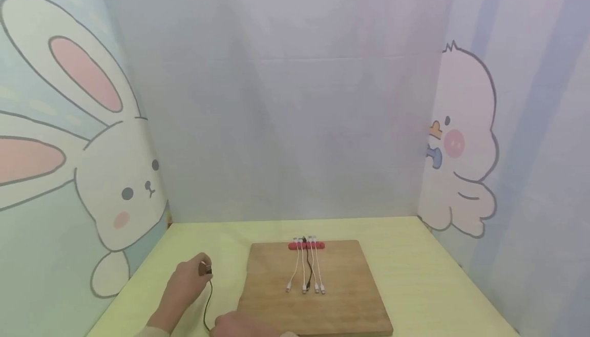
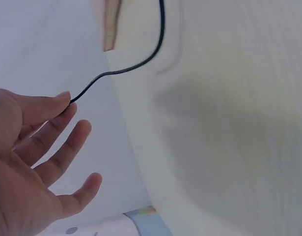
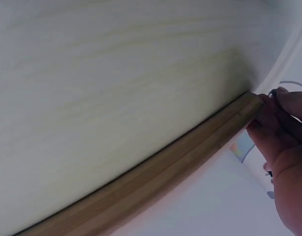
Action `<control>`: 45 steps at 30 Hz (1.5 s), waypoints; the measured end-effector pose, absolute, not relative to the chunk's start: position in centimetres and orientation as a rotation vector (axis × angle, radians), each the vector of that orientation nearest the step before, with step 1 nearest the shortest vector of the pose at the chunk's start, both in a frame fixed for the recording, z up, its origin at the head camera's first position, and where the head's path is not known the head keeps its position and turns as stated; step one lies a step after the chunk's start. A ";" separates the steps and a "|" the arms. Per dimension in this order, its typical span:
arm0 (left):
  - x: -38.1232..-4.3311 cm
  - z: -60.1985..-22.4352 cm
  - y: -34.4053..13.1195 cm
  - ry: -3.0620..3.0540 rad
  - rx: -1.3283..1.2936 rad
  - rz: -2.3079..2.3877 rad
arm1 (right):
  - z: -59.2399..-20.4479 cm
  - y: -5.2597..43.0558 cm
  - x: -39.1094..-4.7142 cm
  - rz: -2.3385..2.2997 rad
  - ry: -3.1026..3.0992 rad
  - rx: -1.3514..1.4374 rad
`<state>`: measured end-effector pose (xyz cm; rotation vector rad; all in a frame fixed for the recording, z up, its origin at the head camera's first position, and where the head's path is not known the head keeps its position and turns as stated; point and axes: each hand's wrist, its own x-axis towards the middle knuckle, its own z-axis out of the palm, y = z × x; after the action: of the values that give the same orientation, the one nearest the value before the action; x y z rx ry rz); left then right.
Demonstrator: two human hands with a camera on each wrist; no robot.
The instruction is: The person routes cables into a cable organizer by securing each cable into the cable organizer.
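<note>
My left hand (image 1: pixel 184 280) is raised at the left of the wooden board, pinching a thin black cable (image 1: pixel 206 306) near its dark plug (image 1: pixel 209 269). In the left wrist view, thumb and forefinger meet on the black cable (image 2: pixel 136 66) while the other fingers spread loosely. The cable hangs down to my right hand (image 1: pixel 241 325), low at the board's near left corner. In the right wrist view, the right hand (image 3: pixel 288 147) pinches a dark bit of cable between thumb and fingers, right beside the board's edge (image 3: pixel 155 184).
On the wooden board (image 1: pixel 341 306) lies a red cable holder (image 1: pixel 318 246) near the far edge. Several white cables (image 1: pixel 296 270) and one black cable (image 1: pixel 309 265) run from it toward the near side. A pale yellow tabletop (image 1: pixel 415 286) surrounds the board, with printed curtains (image 1: pixel 295 122) around it.
</note>
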<state>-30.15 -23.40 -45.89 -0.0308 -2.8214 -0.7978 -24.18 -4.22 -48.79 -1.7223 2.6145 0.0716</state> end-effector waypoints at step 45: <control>-35.2 -39.7 -4.1 -2.572 -0.576 -1.072 | -45.8 13.0 -26.5 -0.312 3.273 -1.353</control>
<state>-35.18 -4.08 -39.72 -0.5760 -2.5722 -1.0720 -26.55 13.00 -45.83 -1.3535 3.2734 -0.3123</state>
